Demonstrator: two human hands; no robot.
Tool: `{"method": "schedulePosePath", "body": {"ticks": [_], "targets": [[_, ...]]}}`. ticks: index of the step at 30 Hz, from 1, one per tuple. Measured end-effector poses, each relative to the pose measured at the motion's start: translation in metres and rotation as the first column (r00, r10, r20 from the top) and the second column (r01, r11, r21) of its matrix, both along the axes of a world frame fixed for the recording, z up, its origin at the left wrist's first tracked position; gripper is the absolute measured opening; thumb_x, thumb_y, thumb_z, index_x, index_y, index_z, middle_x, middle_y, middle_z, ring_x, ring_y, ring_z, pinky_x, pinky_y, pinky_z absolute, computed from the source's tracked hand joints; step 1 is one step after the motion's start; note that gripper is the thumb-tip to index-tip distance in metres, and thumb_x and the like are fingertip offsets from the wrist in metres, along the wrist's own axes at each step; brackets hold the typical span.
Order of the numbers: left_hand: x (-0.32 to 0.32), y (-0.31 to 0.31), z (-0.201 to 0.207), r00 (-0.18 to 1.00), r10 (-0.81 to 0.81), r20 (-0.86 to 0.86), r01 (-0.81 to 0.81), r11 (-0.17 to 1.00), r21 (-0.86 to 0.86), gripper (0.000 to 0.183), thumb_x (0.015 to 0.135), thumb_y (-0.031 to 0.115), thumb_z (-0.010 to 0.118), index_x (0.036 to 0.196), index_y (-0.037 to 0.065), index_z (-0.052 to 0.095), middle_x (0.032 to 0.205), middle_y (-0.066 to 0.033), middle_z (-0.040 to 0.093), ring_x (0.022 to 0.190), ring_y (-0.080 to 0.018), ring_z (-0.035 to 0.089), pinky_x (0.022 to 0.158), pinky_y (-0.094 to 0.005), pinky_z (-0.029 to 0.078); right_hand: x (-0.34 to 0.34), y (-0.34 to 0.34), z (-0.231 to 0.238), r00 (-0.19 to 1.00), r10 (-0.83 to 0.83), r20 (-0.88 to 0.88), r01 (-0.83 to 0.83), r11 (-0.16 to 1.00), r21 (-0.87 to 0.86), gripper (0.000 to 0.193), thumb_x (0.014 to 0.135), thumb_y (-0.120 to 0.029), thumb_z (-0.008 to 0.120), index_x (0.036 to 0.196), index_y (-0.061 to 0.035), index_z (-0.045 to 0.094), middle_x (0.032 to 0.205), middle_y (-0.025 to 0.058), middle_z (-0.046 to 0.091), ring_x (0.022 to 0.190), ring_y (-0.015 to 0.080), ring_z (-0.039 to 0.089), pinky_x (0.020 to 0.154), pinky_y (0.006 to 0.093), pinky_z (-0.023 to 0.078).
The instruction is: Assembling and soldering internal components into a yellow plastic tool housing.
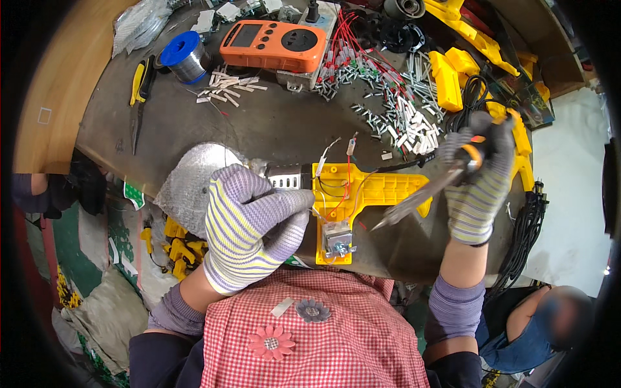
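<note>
Left hand: fingers drawn to a pinch at the housing's wiring; cannot tell what is gripped; yellow housing half lies on the bench, just right, ribbed inside facing up; right hand closed round a blurred pointed tool; risks: a tug could loosen the sleeved lead; a slipped tip could nick the red wire; materials: striped knit, slotted shiny metal barrel, moulded plastic.
</note>
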State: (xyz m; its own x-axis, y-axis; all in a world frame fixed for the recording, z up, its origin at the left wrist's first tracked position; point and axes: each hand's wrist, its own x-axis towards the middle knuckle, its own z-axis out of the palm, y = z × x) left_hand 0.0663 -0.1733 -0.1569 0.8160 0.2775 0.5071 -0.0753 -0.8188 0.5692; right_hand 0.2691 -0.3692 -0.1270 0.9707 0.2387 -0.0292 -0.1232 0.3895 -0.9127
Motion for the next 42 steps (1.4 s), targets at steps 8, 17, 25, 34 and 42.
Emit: {"method": "schedulePosePath", "body": {"ticks": [8, 17, 25, 34, 42], "targets": [[0.001, -0.002, -0.002, 0.999, 0.001, -0.033, 0.000, 0.999, 0.042, 0.031, 0.065, 0.014, 0.080, 0.095, 0.015, 0.077, 0.079, -0.0044, 0.057, 0.072, -0.0250, 0.053, 0.067, -0.0401, 0.042, -0.002, 0.017, -0.015, 0.983, 0.181, -0.039, -0.184, 0.931, -0.316, 0.033, 0.100, -0.041, 0.054, 0.094, -0.0101, 0.063, 0.071, -0.0004, 0.057, 0.052, 0.0061, 0.051, 0.048, 0.0204, 0.036], [0.001, -0.005, -0.007, 0.999, 0.032, -0.022, -0.028, 0.986, 0.161, 0.033, 0.061, 0.016, 0.080, 0.094, 0.018, 0.078, 0.077, -0.0024, 0.052, 0.072, -0.0247, 0.053, 0.067, -0.0414, 0.041, -0.002, 0.015, -0.018, 0.977, 0.200, -0.071, -0.212, 0.925, -0.316, 0.031, 0.098, -0.040, 0.057, 0.096, -0.0100, 0.063, 0.071, -0.0005, 0.057, 0.055, 0.0057, 0.051, 0.049, 0.0205, 0.037], [-0.005, -0.003, -0.013, 1.000, -0.001, -0.003, 0.002, 0.972, 0.234, 0.032, 0.062, 0.022, 0.081, 0.093, 0.019, 0.078, 0.079, -0.0014, 0.047, 0.073, -0.0232, 0.050, 0.068, -0.0418, 0.040, -0.008, 0.017, -0.014, 0.979, 0.190, -0.075, -0.204, 0.914, -0.351, 0.033, 0.098, -0.042, 0.058, 0.097, -0.0089, 0.063, 0.074, -0.0006, 0.059, 0.058, 0.0055, 0.053, 0.051, 0.0199, 0.038], [-0.003, -0.004, -0.014, 0.999, -0.025, 0.027, 0.015, 0.945, 0.326, 0.030, 0.061, 0.026, 0.082, 0.090, 0.022, 0.077, 0.081, -0.0004, 0.045, 0.074, -0.0222, 0.049, 0.067, -0.0410, 0.040, -0.007, 0.007, -0.018, 0.970, 0.233, -0.076, -0.245, 0.906, -0.345, 0.035, 0.097, -0.042, 0.059, 0.101, -0.0079, 0.064, 0.081, 0.0010, 0.062, 0.062, 0.0062, 0.056, 0.051, 0.0196, 0.040], [-0.010, 0.002, 0.014, 0.999, 0.035, -0.004, -0.032, 0.961, 0.273, 0.027, 0.064, 0.013, 0.083, 0.091, 0.018, 0.077, 0.073, -0.0028, 0.050, 0.062, -0.0224, 0.049, 0.062, -0.0376, 0.043, -0.007, 0.009, -0.019, 0.976, 0.212, -0.053, -0.217, 0.913, -0.344, 0.036, 0.097, -0.043, 0.059, 0.102, -0.0075, 0.065, 0.080, 0.0009, 0.062, 0.061, 0.0062, 0.056, 0.051, 0.0195, 0.040]]}}
